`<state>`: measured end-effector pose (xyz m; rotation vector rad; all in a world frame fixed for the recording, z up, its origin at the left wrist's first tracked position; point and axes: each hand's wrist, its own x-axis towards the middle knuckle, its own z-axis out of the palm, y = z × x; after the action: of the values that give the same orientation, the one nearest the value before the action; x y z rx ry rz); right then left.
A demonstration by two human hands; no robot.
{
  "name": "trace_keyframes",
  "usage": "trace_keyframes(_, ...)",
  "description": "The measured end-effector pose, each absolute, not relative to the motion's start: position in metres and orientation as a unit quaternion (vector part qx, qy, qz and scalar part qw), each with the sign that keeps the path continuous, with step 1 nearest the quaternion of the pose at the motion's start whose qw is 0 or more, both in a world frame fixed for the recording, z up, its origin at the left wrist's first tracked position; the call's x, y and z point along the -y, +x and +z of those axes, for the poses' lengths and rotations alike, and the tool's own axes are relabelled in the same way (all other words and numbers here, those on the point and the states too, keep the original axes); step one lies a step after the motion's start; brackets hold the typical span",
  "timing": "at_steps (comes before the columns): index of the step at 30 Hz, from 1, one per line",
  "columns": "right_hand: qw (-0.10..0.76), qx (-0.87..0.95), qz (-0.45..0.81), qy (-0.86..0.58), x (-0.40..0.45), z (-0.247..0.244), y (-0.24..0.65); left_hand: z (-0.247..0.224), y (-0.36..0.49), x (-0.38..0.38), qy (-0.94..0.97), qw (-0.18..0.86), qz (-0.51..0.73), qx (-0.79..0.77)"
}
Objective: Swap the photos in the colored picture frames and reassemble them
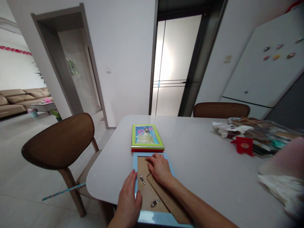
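Observation:
A light blue picture frame (155, 217) lies face down at the table's near edge, its brown backing board (146, 193) showing. The stand leg (163, 198) lies along the board, partly under my right forearm. My left hand (129, 198) rests along the frame's left side, fingers stretched and thumb apart. Curled over the top end of the board, my right hand (159, 167) has its thumb and fingertips closed at a small metal hook (146, 160). Two more metal hooks sit on the board, an upper one (142, 180) and a lower one (155, 203).
Beyond the blue frame, a green picture frame (147, 146) with a dressed figure lies on a red one (147, 150). A red packet (244, 146), plastic bags and white tissue (282, 190) lie on the right of the white table (201, 177). A wooden chair (59, 142) stands left.

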<state>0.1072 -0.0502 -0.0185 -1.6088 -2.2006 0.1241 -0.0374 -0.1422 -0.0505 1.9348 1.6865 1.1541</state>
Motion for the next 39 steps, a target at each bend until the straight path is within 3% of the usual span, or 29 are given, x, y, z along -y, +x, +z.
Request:
trace_keyframes(8, 0.218, 0.807, 0.075, -0.543, 0.079, -0.001, 0.125, -0.050, -0.037, 0.143, 0.669, 0.169, 0.414, -0.594)
trace_keyframes(13, 0.162, 0.821, 0.152, -0.526, 0.113, 0.001, 0.146, -0.048, -0.036, 0.144, 0.661, 0.178, 0.417, -0.598)
trace_keyframes(16, 0.175, 0.812, 0.168, -0.531, 0.120, 0.002, 0.147, -0.043, -0.037, 0.143, 0.648, 0.206, 0.416, -0.604)
trace_keyframes(21, 0.183, 0.807, 0.155, -0.539, 0.118, 0.025, 0.143, -0.025, -0.034, 0.143, 0.577, 0.307, 0.462, -0.600)
trace_keyframes(26, 0.248, 0.814, 0.194, -0.488, 0.125, 0.055, 0.132, -0.002, -0.035, 0.145, 0.428, 0.529, 0.557, -0.476)
trace_keyframes(28, 0.277, 0.814, 0.217, -0.463, 0.124, 0.055, 0.134, 0.003, -0.049, 0.146, 0.372, 0.565, 0.570, -0.465)
trace_keyframes(31, 0.278, 0.785, 0.189, -0.521, 0.112, 0.037, 0.151, 0.001, -0.085, 0.149, 0.342, 0.548, 0.569, -0.509)
trace_keyframes(35, 0.197, 0.735, 0.135, -0.634, 0.095, -0.003, 0.176, -0.012, -0.127, 0.151, 0.345, 0.503, 0.546, -0.575)
trace_keyframes(39, 0.158, 0.736, 0.132, -0.645, 0.090, -0.020, 0.183, -0.020, -0.143, 0.147, 0.401, 0.427, 0.491, -0.645)
